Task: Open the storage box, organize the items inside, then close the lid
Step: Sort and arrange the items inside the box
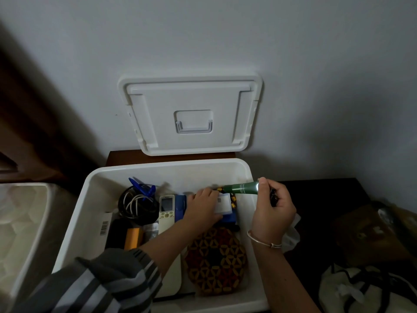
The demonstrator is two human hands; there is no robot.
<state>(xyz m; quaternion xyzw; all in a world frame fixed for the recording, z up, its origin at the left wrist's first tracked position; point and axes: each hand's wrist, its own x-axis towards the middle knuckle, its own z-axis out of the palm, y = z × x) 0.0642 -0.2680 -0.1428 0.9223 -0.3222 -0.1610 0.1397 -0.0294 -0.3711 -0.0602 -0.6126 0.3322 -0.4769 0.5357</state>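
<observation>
Lid [191,98] is propped against the wall and the storage box [90,199] is open. The right hand [273,208] pinches the green tube [241,188] by its flat tail. The tube lies crosswise, cap end pointing left over the box's right rim. The left hand [204,206] is just beside it, lower, on a white card [222,205]; gripping or only pressing, I can't tell. The drop looks to be down and left.

Plain white wall [316,64] at rear, shadowed towards both upper corners. Dark brown panel [33,114] along the left edge, material unclear. Dark tabletop [316,195] set against the wall, near black at its right side. Lighting dim throughout
</observation>
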